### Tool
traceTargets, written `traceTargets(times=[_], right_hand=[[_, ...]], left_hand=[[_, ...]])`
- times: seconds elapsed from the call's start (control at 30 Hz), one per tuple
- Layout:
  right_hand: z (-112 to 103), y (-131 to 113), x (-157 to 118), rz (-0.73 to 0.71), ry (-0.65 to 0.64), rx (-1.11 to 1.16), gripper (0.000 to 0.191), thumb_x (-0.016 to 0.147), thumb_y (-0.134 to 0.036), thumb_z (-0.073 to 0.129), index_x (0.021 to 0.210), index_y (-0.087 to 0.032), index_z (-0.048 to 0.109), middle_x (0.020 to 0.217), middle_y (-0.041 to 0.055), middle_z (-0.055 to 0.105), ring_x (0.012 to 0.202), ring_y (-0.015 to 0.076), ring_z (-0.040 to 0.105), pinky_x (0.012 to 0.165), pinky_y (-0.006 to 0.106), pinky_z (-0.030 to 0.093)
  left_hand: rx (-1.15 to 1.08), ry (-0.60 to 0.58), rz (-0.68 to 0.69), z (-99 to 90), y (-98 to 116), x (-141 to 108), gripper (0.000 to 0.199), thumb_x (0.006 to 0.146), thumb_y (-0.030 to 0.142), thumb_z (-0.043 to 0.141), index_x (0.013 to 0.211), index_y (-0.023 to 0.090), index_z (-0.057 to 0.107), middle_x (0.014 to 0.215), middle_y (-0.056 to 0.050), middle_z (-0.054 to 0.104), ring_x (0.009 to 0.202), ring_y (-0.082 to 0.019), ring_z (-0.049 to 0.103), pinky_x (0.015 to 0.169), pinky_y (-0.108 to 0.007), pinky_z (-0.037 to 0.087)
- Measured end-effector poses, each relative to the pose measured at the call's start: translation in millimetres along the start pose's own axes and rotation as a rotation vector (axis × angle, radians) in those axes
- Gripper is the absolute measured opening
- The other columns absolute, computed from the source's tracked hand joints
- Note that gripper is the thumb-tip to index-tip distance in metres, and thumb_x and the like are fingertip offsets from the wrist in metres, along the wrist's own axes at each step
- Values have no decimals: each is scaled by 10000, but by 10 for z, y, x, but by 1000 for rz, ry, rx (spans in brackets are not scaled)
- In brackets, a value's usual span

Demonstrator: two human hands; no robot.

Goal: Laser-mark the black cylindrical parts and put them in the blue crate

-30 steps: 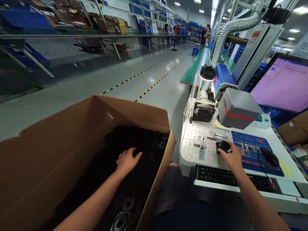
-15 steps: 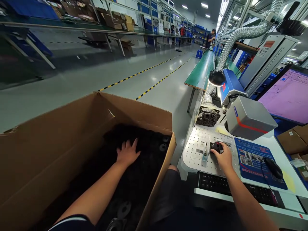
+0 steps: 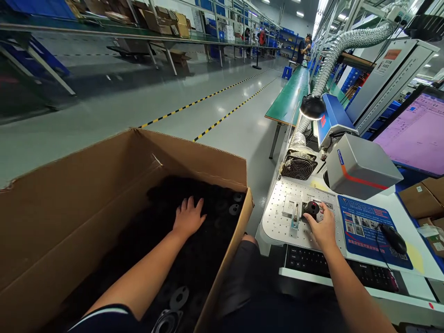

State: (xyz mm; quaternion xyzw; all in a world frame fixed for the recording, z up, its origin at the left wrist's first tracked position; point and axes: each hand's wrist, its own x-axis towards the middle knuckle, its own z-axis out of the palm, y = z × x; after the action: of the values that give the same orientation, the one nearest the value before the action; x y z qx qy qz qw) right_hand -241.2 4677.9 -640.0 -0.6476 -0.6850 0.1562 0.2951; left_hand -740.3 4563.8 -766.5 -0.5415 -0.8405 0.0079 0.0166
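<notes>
Worktable (image 3: 402,213) — right hand (image 3: 323,226) around black part (image 3: 311,210); left hand (image 3: 188,218) in carton (image 3: 79,194).

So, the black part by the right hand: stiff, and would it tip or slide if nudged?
Probably stiff: the black part shows a crisp rounded outline beside the right hand. Likely slides before it tips, since it sits low on the perforated plate, though the metal fixture next to it may block it one way. Weight: can't tell.
</notes>
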Motion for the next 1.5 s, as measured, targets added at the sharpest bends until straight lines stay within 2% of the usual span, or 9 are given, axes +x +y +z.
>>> traceTargets(times=[0.27, 0.5, 0.67, 0.8, 0.93, 1.1, 1.3, 1.4, 1.5], right_hand=[[66, 87, -59, 28, -43, -4, 575, 866, -528, 574, 1301, -153, 589, 1211, 162, 667, 1168, 355, 568, 1039, 484, 435], [148, 99, -71, 68, -40, 29, 685, 877, -528, 565, 1427, -124, 507, 1254, 187, 659, 1198, 357, 575, 1051, 500, 434], [31, 46, -148, 33, -23, 57, 744, 882, -540, 587, 1485, -129, 441, 1343, 198, 622, 1273, 360, 534, 1101, 512, 409], [-252, 180, -469, 14, 99, 97, 663, 909, -551, 572, 1447, -175, 479, 1365, 174, 614, 1220, 327, 585, 1047, 490, 460], [-479, 484, -1068, -44, 177, 56, 441, 952, -409, 518, 1337, -198, 559, 1262, 137, 683, 1166, 306, 627, 1029, 503, 466], [-406, 726, -1711, -94, 122, 40, 411, 940, -218, 452, 1342, -205, 536, 1175, 115, 714, 1036, 266, 679, 979, 502, 505], [-230, 771, -1847, -186, 64, 68, 456, 951, -139, 407, 1392, -219, 491, 1224, 118, 689, 1089, 241, 673, 990, 491, 529], [-189, 813, -1851, -216, 42, 74, 463, 934, -144, 409, 1385, -203, 500, 1218, 127, 694, 1091, 248, 679, 993, 493, 533], [-150, 882, -1900, -187, -5, 61, 446, 909, -197, 440, 1344, -182, 534, 1233, 144, 693, 1090, 277, 686, 979, 498, 535]], left_hand=[[56, -17, 16, -143, 122, -63, 624, 933, 302, 482, 1518, 100, 403, 1504, -303, 396, 1438, -519, 281, 1120, -598, 264], [5, -82, 30, -243, 131, -23, 651, 884, 342, 527, 1481, 104, 421, 1374, -298, 495, 1260, -464, 495, 1010, -544, 389], [-78, -164, 16, -276, 106, 57, 614, 861, 390, 530, 1394, 93, 458, 1307, -284, 507, 1079, -428, 635, 908, -505, 492], [-176, -228, 25, -276, 61, 60, 561, 890, 451, 486, 1355, 138, 463, 1412, -282, 422, 942, -360, 709, 821, -456, 554], [-221, -239, 56, -214, 52, -43, 589, 907, 454, 460, 1417, 165, 405, 1543, -295, 262, 1021, -401, 703, 883, -507, 553], [-256, -219, 50, -127, 75, -143, 652, 930, 492, 429, 1484, 165, 322, 1596, -301, 170, 1097, -462, 662, 897, -559, 546], [-349, -194, -18, -163, 179, -4, 672, 893, 462, 535, 1436, 106, 362, 1542, -296, 273, 1115, -440, 649, 905, -552, 556], [-386, -159, -63, -291, 216, -31, 657, 884, 397, 627, 1420, 92, 399, 1498, -269, 366, 1201, -405, 603, 983, -545, 530], [-410, -115, -75, -497, 133, -192, 511, 945, 400, 644, 1382, 175, 505, 1427, -157, 517, 1211, -324, 584, 992, -535, 529]])
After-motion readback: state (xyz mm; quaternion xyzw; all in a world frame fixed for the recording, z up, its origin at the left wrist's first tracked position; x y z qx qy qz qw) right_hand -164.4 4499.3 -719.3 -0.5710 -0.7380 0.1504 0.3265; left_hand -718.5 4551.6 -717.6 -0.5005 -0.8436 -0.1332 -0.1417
